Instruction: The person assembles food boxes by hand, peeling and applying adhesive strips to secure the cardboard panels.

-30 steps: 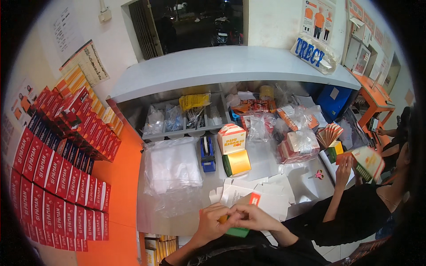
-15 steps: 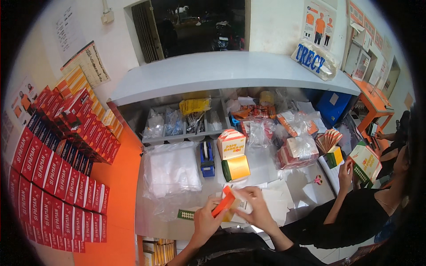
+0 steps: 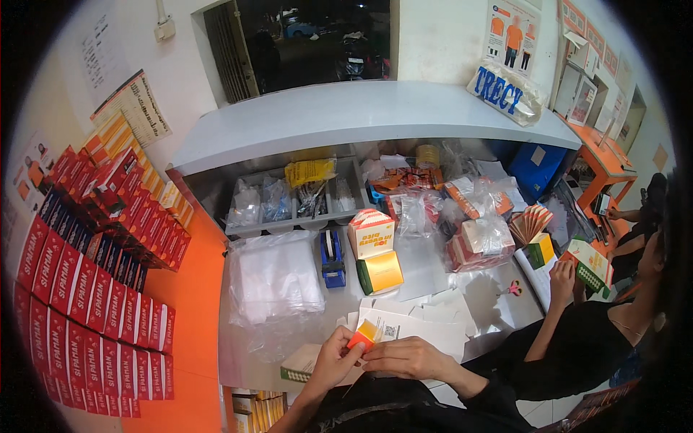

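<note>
My left hand (image 3: 333, 360) grips a small orange and yellow cardboard box (image 3: 364, 335) near the front edge of the counter. From the other side, my right hand (image 3: 413, 359) has its fingers pressed together against the box's lower edge. My fingers hide part of the box. Just beyond it lie white cardboard sheets (image 3: 444, 325), one bearing a square printed code. A green and cream carton (image 3: 299, 363) lies partly behind my left forearm. Farther back stands a yellow and green box (image 3: 380, 271) with its tall cream and red lid raised.
A blue tape dispenser (image 3: 333, 261) stands beside a stack of clear plastic bags (image 3: 276, 278). Behind are a grey divided tray (image 3: 271, 228) and bagged cartons (image 3: 485, 249). Pink scissors (image 3: 513, 289) lie rightward. A co-worker's hand (image 3: 561, 280) holds another carton. Red boxes (image 3: 94, 317) are stacked left.
The box has turned and drawn slightly toward me, showing less of its white panel. My right hand has come lower and flatter against it. More of the green and cream carton shows.
</note>
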`<state>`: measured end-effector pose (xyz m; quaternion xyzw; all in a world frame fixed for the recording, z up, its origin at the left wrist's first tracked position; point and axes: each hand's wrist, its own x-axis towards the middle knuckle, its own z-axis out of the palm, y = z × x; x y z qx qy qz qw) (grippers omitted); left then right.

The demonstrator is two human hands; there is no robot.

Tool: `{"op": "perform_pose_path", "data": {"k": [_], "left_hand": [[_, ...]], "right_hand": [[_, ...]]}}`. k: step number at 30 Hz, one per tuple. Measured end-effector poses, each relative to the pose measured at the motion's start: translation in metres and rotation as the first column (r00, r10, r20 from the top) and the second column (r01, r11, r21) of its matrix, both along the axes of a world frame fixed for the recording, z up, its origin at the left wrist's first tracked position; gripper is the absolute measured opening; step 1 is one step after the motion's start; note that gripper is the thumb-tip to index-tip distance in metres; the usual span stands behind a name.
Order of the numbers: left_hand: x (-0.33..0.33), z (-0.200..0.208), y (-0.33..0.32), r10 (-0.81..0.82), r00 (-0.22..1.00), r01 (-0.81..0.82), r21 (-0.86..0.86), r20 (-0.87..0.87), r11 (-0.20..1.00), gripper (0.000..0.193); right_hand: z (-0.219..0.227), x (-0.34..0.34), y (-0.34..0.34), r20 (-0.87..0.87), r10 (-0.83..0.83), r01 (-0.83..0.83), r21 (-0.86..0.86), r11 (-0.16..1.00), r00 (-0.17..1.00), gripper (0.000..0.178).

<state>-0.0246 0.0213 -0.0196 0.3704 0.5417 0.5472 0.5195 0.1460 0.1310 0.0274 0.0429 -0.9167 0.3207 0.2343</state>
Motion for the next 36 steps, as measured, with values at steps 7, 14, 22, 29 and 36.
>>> {"op": "perform_pose_path", "data": {"k": [7, 14, 22, 29, 36], "left_hand": [[0.010, 0.026, -0.003, 0.005, 0.981, 0.015, 0.104, -0.192, 0.994, 0.012], [0.006, 0.034, -0.007, -0.064, 0.983, 0.075, 0.056, -0.169, 0.996, 0.011], [0.008, 0.030, -0.008, -0.007, 0.985, 0.018, 0.065, -0.175, 0.998, 0.012], [0.012, 0.016, -0.007, 0.049, 0.993, -0.045, 0.044, -0.103, 0.998, 0.012], [0.024, 0.013, -0.012, 0.042, 0.989, -0.038, 0.027, -0.144, 0.999, 0.010]], "right_hand": [[0.007, 0.001, 0.001, -0.045, -0.146, 0.146, 0.006, 0.989, 0.988, 0.029], [-0.002, -0.003, -0.002, -0.187, -0.174, 0.191, 0.079, 0.978, 0.967, 0.028], [-0.011, -0.006, -0.007, -0.226, -0.225, 0.247, 0.071, 0.967, 0.948, 0.025], [-0.016, -0.006, -0.012, -0.202, -0.273, 0.284, 0.027, 0.958, 0.940, 0.028], [-0.018, -0.002, -0.012, -0.128, -0.269, 0.271, -0.002, 0.963, 0.955, 0.028]]}}
